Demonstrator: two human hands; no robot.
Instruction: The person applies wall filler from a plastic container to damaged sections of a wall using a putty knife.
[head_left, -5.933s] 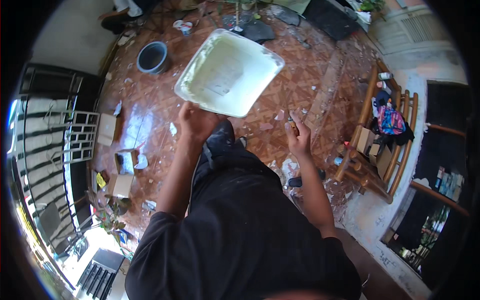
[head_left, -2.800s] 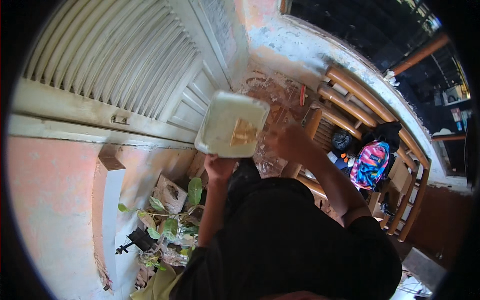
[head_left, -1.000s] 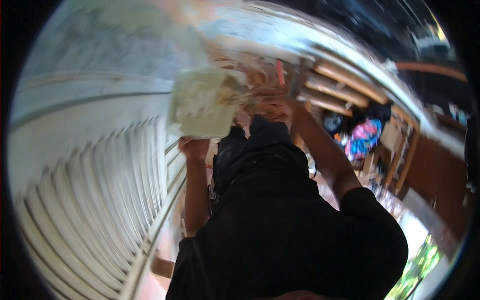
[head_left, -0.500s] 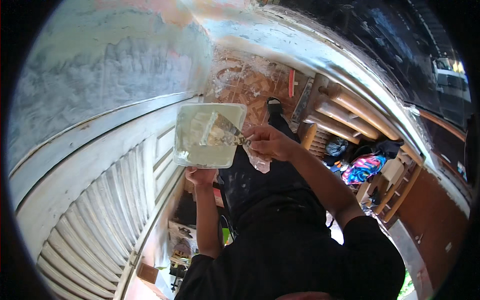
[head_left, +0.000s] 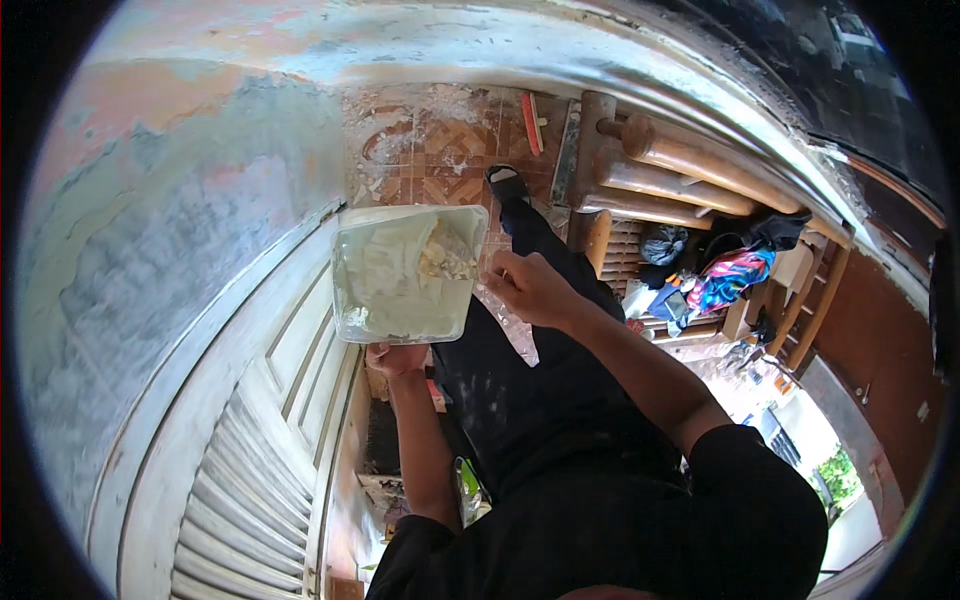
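My left hand [head_left: 395,358] is closed under the near edge of a pale, squarish plastic tub [head_left: 383,282], holding it up over my legs. The tub has a creamy, smeared substance inside. At the tub's right side my right hand [head_left: 522,285] is closed on a putty knife [head_left: 445,258], whose coated blade lies inside the tub; its handle is mostly hidden by my fingers.
A white louvred door [head_left: 260,460] runs along my left beside a patchy wall [head_left: 180,170]. At right stands a bamboo bench [head_left: 705,160] bearing bags and a multicoloured backpack [head_left: 730,280]. A red-edged tool [head_left: 531,124] lies on the debris-strewn tile floor [head_left: 445,125].
My view has turned from the open tiled floor to the wall corner and door. In the last half second the tub has shifted slightly left, with the knife blade still inside it.
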